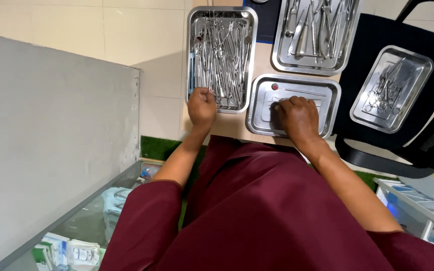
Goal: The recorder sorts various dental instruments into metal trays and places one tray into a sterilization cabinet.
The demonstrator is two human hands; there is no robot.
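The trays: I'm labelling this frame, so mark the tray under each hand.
Full tray (250, 11), head view, top right rim corner.
Near-empty tray (333, 86), head view, right rim.

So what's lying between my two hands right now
In the head view, the left hand and right hand are separated by the adjoining rims of the full instrument tray and the nearly empty steel tray, plus bare tabletop.
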